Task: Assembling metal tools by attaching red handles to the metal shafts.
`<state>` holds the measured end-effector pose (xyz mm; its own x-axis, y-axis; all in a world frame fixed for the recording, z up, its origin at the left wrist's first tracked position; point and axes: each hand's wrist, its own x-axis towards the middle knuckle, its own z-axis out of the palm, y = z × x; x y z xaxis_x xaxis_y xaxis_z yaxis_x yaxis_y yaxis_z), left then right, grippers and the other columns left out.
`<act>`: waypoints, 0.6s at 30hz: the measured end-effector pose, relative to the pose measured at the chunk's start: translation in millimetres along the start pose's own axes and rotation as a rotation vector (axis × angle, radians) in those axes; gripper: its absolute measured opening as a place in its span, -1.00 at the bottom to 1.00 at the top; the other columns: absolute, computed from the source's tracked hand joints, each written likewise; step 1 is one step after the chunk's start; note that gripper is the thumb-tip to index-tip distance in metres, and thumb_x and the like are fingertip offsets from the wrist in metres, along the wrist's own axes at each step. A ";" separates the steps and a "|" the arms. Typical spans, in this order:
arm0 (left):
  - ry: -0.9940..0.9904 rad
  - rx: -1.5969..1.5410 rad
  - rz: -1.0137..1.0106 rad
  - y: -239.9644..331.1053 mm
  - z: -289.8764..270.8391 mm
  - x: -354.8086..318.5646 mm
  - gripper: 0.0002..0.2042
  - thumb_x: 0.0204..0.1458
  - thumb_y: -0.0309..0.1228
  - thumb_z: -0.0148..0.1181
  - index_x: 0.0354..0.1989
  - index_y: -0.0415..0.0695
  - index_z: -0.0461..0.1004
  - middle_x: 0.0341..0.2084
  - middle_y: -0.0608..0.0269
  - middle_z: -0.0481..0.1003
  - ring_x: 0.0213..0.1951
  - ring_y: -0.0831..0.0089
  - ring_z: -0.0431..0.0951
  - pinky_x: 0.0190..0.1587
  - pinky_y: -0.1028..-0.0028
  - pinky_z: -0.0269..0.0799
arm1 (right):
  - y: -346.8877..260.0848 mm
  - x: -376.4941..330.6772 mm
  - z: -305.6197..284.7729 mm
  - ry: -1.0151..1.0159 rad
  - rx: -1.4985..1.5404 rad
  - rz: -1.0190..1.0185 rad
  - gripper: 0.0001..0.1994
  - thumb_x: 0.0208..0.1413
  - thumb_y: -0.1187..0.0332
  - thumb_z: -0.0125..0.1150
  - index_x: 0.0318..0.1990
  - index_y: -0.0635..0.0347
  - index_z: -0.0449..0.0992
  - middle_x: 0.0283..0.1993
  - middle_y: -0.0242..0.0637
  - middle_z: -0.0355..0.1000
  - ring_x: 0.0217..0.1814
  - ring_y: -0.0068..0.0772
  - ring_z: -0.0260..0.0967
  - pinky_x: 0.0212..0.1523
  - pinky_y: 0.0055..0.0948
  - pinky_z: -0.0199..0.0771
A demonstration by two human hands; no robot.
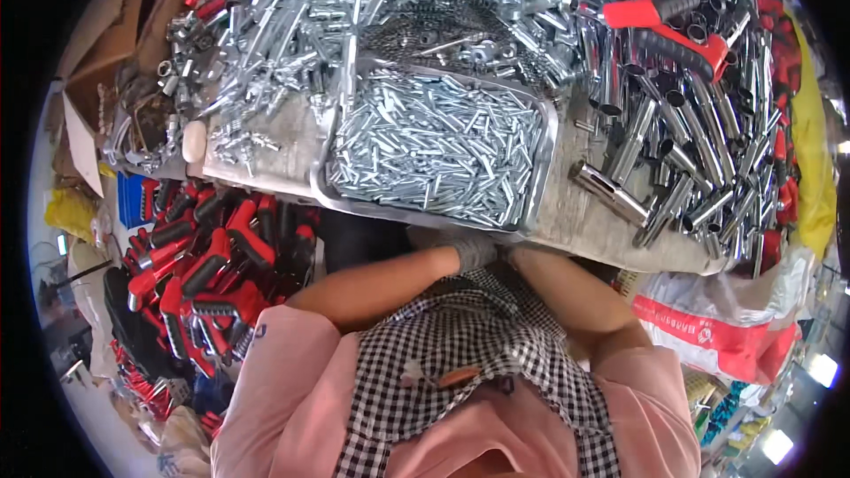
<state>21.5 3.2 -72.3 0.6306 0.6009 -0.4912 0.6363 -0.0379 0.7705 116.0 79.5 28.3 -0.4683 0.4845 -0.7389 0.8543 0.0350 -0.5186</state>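
Both my forearms reach in under the near edge of the workbench. My left hand [476,253], in a grey glove, shows only at its cuff and back; its fingers are hidden below the edge. Close beside it, my right forearm [567,292] ends at the same edge, and that hand's fingers are out of sight too. What either hand holds cannot be made out. Directly above them on the bench sits a metal tray [547,168] heaped with small silver metal pins [434,150].
Silver rods and fittings [274,26] pile up behind and left of the tray. Chromed tubes [629,142] lie at right, with a red-and-black handle [664,22] on top. More red-and-black handles [208,257] fill the lower left. A white-and-red sack [726,319] stands at right.
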 end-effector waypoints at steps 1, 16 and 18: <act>0.001 0.000 0.006 2.9 -1.6 3.8 -0.70 0.16 -0.48 -0.11 0.04 -0.26 0.38 0.07 -0.10 0.33 0.15 0.35 0.30 0.23 0.45 0.18 | 0.2 2.7 -5.3 0.003 0.005 -0.001 -0.38 0.02 0.02 0.12 0.21 0.11 0.23 0.15 -0.24 0.22 0.16 -0.27 0.17 0.18 -0.36 0.14; 0.046 -0.142 0.245 18.0 -43.1 -27.2 -0.61 0.08 -0.30 0.01 0.08 -0.15 0.35 0.03 -0.03 0.36 0.11 0.23 0.33 0.21 0.33 0.17 | -53.7 -14.3 -12.8 0.106 0.070 -0.123 -0.48 -0.04 0.12 0.19 0.08 0.17 0.35 -0.06 -0.23 0.36 -0.05 -0.32 0.31 -0.01 -0.40 0.30; 0.060 -0.138 0.286 21.4 -59.0 -17.6 -0.60 0.07 -0.28 0.02 0.09 -0.13 0.35 0.03 -0.02 0.37 0.11 0.22 0.33 0.21 0.31 0.17 | -60.3 -16.0 -10.1 0.141 0.071 -0.153 -0.49 -0.04 0.13 0.20 0.06 0.18 0.36 -0.09 -0.23 0.37 -0.07 -0.32 0.33 -0.03 -0.41 0.32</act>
<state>-2.3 39.0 -23.2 0.7452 0.6276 -0.2254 0.3685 -0.1058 0.9236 74.2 78.5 75.7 -0.5507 0.5956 -0.5848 0.7557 0.0583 -0.6523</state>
